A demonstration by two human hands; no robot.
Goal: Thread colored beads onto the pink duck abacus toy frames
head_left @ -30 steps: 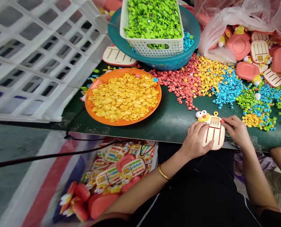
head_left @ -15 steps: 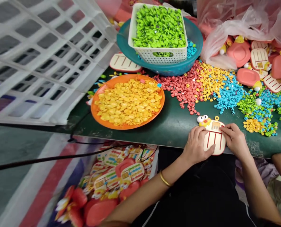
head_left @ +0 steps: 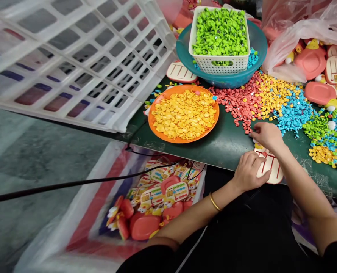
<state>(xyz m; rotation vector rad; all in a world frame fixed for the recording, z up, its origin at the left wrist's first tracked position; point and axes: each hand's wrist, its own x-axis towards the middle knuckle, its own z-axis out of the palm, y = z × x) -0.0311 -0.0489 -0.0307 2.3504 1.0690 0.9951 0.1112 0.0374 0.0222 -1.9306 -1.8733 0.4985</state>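
My left hand point(head_left: 249, 170) rests closed on a cream toy abacus board point(head_left: 270, 167) with red bars, at the near edge of the green table point(head_left: 222, 146). My right hand point(head_left: 266, 134) reaches across the board's top to the edge of the red bead pile point(head_left: 236, 102), fingers curled down onto the beads. Whether it holds a bead is hidden. The board's yellow duck head is mostly covered by this hand.
An orange plate point(head_left: 154, 127) of yellow beads lies left of the hands. A white basket point(head_left: 223, 64) of green beads sits in a teal bowl point(head_left: 185, 57). Yellow, blue and green bead piles spread right. A white crate point(head_left: 80, 60) stands left. A bag of finished toys point(head_left: 157, 197) lies below.
My right hand left the board's right side and moved up-left to the red beads. The view shifted, so everything sits further right. My left hand stays on the board.
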